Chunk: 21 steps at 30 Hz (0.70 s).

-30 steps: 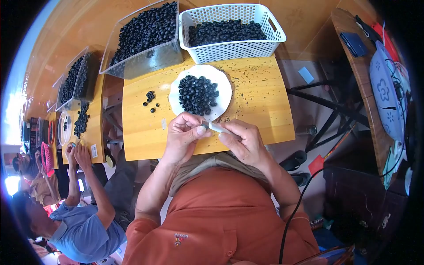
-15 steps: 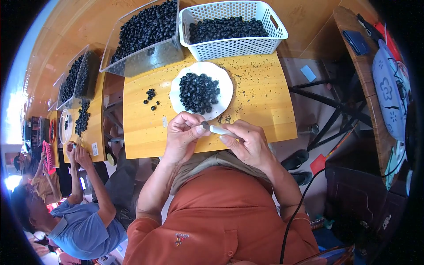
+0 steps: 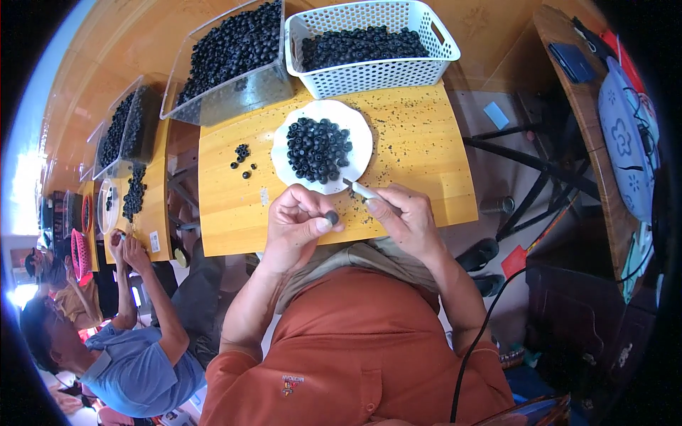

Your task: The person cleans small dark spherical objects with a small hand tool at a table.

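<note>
Between the thumb and fingertips of my left hand is a small black round piece. My right hand grips a small knife by its white handle, its short dark tip pointing left near the plate's lower rim. Knife and piece are apart. Just beyond both hands lies a white scalloped plate heaped with similar black round pieces, some showing a hole in the middle. Left of the plate, several loose black pieces lie on the yellow wooden table.
At the table's far edge stand a clear plastic bin and a white perforated basket, both filled with black pieces. Dark crumbs dot the tabletop. A co-worker in a blue shirt sits at another table on the left. A black cable hangs at right.
My hands have drawn apart. The knife has lifted off the piece and swung its tip toward the plate, while the piece now shows openly in my left fingers.
</note>
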Available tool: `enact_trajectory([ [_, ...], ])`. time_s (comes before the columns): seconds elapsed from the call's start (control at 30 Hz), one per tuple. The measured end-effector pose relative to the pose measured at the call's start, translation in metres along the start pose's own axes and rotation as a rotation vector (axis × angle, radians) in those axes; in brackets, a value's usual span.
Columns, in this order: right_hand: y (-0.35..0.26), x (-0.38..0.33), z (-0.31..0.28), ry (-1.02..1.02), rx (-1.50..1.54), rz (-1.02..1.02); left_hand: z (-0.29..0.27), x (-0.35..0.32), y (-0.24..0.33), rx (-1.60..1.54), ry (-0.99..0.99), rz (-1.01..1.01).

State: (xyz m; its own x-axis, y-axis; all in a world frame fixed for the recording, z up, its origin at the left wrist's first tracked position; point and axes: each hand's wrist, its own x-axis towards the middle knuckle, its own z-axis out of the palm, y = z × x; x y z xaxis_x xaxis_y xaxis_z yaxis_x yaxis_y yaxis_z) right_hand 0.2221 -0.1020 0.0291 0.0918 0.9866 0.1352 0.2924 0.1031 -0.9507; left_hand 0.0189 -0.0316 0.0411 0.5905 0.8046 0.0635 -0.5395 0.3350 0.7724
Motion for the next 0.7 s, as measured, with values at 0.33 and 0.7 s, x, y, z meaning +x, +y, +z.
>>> enact_trajectory([
  [0.33, -0.017, -0.004, 0.017, -0.041, 0.399, 0.117, 0.000, -0.002, -0.009, 0.156, 0.036, 0.021],
  [0.7, -0.010, -0.009, 0.016, -0.057, 0.344, 0.082, -0.010, -0.022, -0.019, 0.154, -0.003, -0.054],
])
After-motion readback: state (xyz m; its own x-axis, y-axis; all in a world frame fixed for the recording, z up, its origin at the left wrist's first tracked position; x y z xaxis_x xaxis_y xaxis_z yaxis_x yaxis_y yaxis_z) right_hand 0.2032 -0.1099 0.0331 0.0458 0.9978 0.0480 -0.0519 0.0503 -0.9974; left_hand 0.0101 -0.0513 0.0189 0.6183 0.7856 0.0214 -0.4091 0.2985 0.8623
